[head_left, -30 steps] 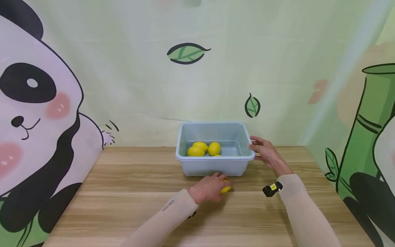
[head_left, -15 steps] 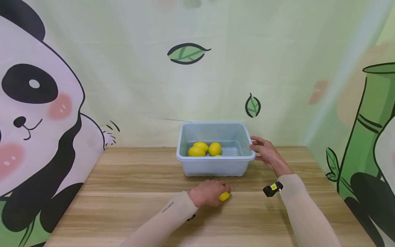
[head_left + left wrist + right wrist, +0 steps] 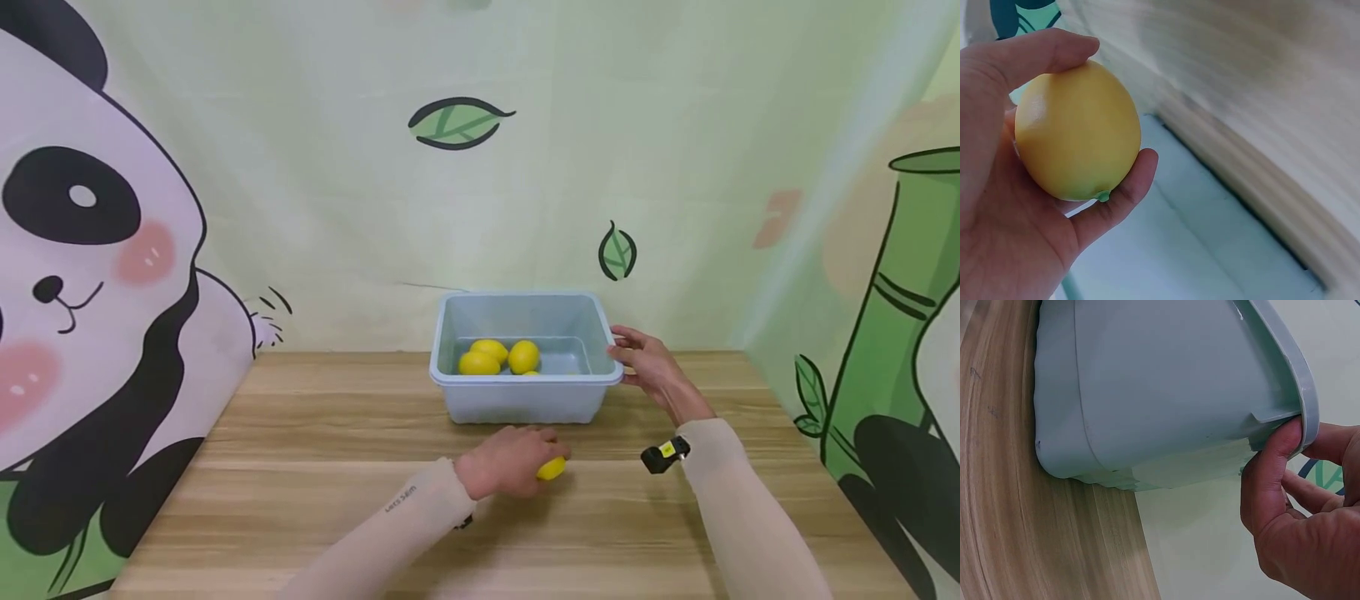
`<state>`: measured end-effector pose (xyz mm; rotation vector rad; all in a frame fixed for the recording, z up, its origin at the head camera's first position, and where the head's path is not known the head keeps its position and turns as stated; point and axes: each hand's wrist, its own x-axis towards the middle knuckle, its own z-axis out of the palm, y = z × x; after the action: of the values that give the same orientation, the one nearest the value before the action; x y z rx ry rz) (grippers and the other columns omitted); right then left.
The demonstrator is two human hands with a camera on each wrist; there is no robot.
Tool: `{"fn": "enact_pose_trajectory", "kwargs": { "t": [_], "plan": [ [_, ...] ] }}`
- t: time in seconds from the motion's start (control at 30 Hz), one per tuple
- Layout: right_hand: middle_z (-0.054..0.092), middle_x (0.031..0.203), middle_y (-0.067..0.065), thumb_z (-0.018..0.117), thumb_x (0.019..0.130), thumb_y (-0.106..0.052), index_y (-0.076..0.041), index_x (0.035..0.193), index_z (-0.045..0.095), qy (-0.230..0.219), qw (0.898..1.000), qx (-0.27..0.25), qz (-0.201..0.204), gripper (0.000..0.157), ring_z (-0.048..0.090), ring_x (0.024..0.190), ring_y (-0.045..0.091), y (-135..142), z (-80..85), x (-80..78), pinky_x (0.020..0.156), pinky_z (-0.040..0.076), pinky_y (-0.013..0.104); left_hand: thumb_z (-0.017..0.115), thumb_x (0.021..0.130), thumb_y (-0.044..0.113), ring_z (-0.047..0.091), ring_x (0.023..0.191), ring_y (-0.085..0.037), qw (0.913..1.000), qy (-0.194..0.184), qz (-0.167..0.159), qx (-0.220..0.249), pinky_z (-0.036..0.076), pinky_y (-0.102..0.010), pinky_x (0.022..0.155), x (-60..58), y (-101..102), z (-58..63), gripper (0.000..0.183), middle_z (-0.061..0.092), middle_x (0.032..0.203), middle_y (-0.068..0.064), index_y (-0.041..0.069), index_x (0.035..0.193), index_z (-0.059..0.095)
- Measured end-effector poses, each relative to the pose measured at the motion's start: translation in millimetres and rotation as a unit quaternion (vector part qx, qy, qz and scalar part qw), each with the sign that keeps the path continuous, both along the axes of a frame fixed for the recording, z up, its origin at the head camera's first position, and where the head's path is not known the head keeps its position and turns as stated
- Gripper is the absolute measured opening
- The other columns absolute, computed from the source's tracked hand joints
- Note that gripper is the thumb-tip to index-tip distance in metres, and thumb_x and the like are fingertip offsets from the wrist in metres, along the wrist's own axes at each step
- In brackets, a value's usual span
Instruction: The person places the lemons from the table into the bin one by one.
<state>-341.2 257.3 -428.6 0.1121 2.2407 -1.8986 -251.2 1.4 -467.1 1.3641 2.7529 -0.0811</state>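
My left hand (image 3: 506, 462) holds a yellow lemon (image 3: 1079, 131) low over the table, just in front of the light blue plastic bin (image 3: 525, 402). In the left wrist view the thumb lies along one side of the lemon and the fingers curl round the other, with its green tip showing. My right hand (image 3: 651, 367) grips the bin's right rim, and in the right wrist view the bent fingers (image 3: 1275, 469) pinch the rim (image 3: 1305, 381). Inside the bin several lemons (image 3: 478, 362) lie toward the left and middle; the front wall partly hides some.
The bin stands on a wood-grain table (image 3: 322, 417) near its back edge. Behind it hangs a pale green cloth backdrop (image 3: 337, 183) printed with leaves, bamboo and a panda (image 3: 82, 292). Similar printed cloth flanks the table on both sides.
My left hand has drawn the lemon slightly away from the bin's front, toward me. The right hand stays on the rim and the bin keeps its place; the view has tilted a little.
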Motion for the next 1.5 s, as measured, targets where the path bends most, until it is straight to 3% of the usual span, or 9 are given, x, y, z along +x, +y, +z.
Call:
{"fn": "enact_pose_trajectory", "kwargs": {
  "t": [0.33, 0.53, 0.73, 1.1, 1.5],
  "plan": [
    [0.041, 0.137, 0.01, 0.053, 0.1, -0.015, -0.014, 0.153, 0.034, -0.001, 1.0, -0.006, -0.006, 0.056, 0.047, 0.125, 0.03, 1, -0.5, -0.8, 0.076, 0.058, 0.025, 0.072, 0.087, 0.032, 0.058, 0.093, -0.013, 0.9994, 0.03, -0.012, 0.014, 0.055, -0.028, 0.08, 4.7, 0, 22.6, 0.045, 0.06, 0.117, 0.004, 0.027, 0.13, 0.057],
    [0.043, 0.134, 0.008, 0.054, 0.1, -0.016, -0.013, 0.153, 0.033, 0.002, 1.0, -0.005, -0.003, 0.057, 0.049, 0.121, 0.027, 1, -0.5, -0.4, 0.077, 0.058, 0.024, 0.071, 0.088, 0.032, 0.056, 0.093, -0.013, 0.9993, 0.027, -0.013, 0.022, 0.054, -0.026, 0.083, 4.6, -2, 36.5, 0.048, 0.059, 0.116, 0.003, 0.026, 0.132, 0.055],
    [0.042, 0.135, 0.009, 0.054, 0.1, -0.015, -0.014, 0.153, 0.033, 0.0, 1.0, -0.005, -0.004, 0.057, 0.049, 0.122, 0.028, 0, -0.3, 0.0, 0.077, 0.058, 0.024, 0.072, 0.087, 0.033, 0.054, 0.09, -0.012, 0.9979, 0.045, -0.017, 0.045, 0.053, -0.022, 0.079, 0.8, -3, 49.3, 0.046, 0.057, 0.111, 0.003, 0.025, 0.129, 0.056],
    [0.041, 0.139, 0.013, 0.052, 0.101, -0.016, -0.013, 0.153, 0.032, 0.003, 1.0, -0.002, 0.001, 0.057, 0.047, 0.124, 0.032, -1, -0.6, 0.9, 0.077, 0.058, 0.024, 0.07, 0.087, 0.034, 0.056, 0.093, -0.015, 0.9937, 0.086, -0.026, 0.067, 0.054, -0.024, 0.081, -5.4, -2, 76.4, 0.048, 0.058, 0.116, 0.003, 0.024, 0.132, 0.055],
    [0.038, 0.144, 0.016, 0.056, 0.1, -0.019, -0.014, 0.154, 0.033, 0.0, 1.0, 0.003, 0.002, 0.059, 0.053, 0.106, 0.018, 0, 0.2, 0.5, 0.078, 0.058, 0.024, 0.067, 0.088, 0.032, 0.058, 0.099, -0.017, 0.9932, 0.062, 0.017, 0.097, 0.055, -0.029, 0.085, -23.7, 1, 112.1, 0.05, 0.059, 0.125, 0.0, 0.026, 0.136, 0.054]
  ]
}}
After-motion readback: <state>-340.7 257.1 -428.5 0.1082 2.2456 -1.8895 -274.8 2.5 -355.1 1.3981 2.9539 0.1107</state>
